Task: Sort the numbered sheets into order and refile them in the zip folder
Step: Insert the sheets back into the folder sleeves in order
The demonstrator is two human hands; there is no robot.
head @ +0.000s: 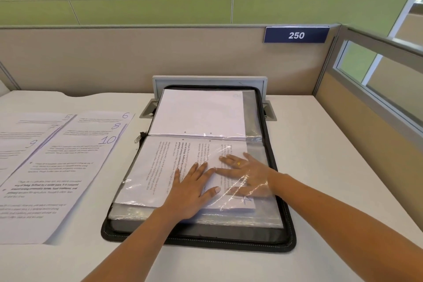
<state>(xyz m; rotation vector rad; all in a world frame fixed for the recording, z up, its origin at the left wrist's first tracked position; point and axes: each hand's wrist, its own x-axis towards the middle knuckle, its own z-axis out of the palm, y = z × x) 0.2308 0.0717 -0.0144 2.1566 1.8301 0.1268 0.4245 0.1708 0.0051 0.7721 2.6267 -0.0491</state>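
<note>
Zip folder: black, lies open flat on the white desk, right of centre, its far edge against a grey cable flap at the partition. Both halves carry clear plastic sleeves.

Far half: a sheet sits in its sleeve, blank side up, with punch holes along the spine edge.

Near half: a printed sheet lies in the top sleeve, text turned sideways to the viewer. A handwritten mark at its near right corner reads like 4.

Left hand: flat on top of the sleeve, fingers straight and spread, pressing on the sheet through the plastic.

Right hand: looks to be inside the sleeve, seen through the film, flat on the sheet with fingers spread and a ring on one finger. Neither hand curls round anything. The hands lie just beside each other, fingertips close.

Loose numbered sheets: on the desk left of the folder, overlapped in two columns, corners reading 5, 7, 9 and 6, 8, 10.

A blue plate on the partition reads 250.
</note>
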